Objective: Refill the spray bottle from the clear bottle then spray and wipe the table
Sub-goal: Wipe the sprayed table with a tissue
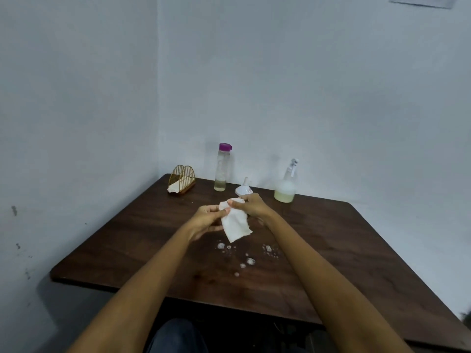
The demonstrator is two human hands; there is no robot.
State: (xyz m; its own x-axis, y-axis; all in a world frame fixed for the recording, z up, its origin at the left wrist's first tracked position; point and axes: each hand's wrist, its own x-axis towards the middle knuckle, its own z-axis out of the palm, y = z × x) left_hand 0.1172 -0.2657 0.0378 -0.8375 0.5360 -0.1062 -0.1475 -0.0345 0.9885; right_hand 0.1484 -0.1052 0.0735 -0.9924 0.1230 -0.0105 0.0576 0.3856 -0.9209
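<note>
Both hands, left hand [207,220] and right hand [251,205], pinch a white tissue [234,224] above the surface [331,238]; foam droplets [246,258] at 6 o'clock.

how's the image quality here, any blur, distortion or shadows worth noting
Head view: soft, dim, even light with no hard glare; wide-angle lens bows the table edges and stretches the forearms; the spray bottle and clear bottle look slightly soft; faint shadows fall on the wall behind them; droplets glint pale on the dark wood.
</note>
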